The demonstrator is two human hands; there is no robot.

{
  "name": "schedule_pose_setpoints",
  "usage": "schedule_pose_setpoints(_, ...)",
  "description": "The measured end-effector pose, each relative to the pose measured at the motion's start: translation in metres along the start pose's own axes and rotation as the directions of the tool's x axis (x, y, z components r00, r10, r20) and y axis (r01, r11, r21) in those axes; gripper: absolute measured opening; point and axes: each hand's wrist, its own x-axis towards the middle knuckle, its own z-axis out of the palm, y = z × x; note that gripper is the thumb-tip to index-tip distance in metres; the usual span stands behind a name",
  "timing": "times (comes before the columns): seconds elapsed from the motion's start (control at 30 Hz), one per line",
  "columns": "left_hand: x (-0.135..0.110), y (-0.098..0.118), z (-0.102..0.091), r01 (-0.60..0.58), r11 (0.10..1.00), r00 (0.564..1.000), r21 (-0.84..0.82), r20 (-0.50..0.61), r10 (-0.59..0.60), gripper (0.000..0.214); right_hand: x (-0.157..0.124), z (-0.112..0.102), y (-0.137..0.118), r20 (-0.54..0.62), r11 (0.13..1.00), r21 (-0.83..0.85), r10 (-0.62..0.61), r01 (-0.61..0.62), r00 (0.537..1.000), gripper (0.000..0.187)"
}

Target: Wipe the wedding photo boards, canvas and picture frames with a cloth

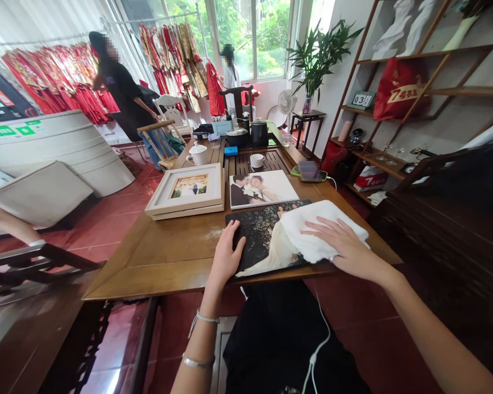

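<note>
A dark photo album, its cover printed with a figure in a long pale dress, lies near the front edge of the wooden table. My left hand rests at the album's left edge, fingers extended and thumb apart. Over the album's right part is a folded white towel, hiding some of the cover. My right hand lies flat on the towel with its fingers spread. Just behind the album is a white-edged photo panel of a couple. Left of it lie stacked picture frames.
Farther back are a lidded white mug, a small white cup, a dark kettle and a phone with a cable. A white cord hangs over my lap. Two people stand near red garments; shelves rise at right.
</note>
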Motion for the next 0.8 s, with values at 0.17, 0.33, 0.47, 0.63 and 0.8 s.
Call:
schedule_pose_setpoints(0.17, 0.000, 0.000, -0.001, -0.004, 1.000, 1.000, -0.004, 0.006, 0.004, 0.044, 0.048, 0.008, 0.027, -0.010, 0.998, -0.036, 0.046, -0.047, 0.999, 0.077)
schedule_pose_setpoints(0.33, 0.001, 0.002, -0.002, 0.005, 1.000, 1.000, 0.008, 0.009, -0.005, 0.045, 0.077, 0.012, 0.031, -0.037, 0.990, -0.082, 0.115, -0.118, 0.993, 0.064)
schedule_pose_setpoints(0.47, 0.002, 0.001, -0.001, 0.009, 1.000, 1.000, -0.005, 0.008, -0.009, 0.044, 0.058, 0.011, 0.011, -0.034, 0.995, -0.074, 0.068, -0.070, 0.997, 0.073)
schedule_pose_setpoints(0.63, 0.001, 0.003, -0.001, 0.011, 1.000, 1.000, -0.007, 0.003, -0.011, 0.044, 0.001, 0.004, -0.029, 0.000, 0.999, -0.017, -0.030, 0.030, 1.000, 0.089)
schedule_pose_setpoints(0.8, 0.001, 0.005, -0.002, 0.013, 1.000, 1.000, -0.008, 0.003, -0.013, 0.044, -0.033, -0.005, -0.048, 0.039, 0.997, 0.048, -0.056, 0.054, 0.998, 0.095)
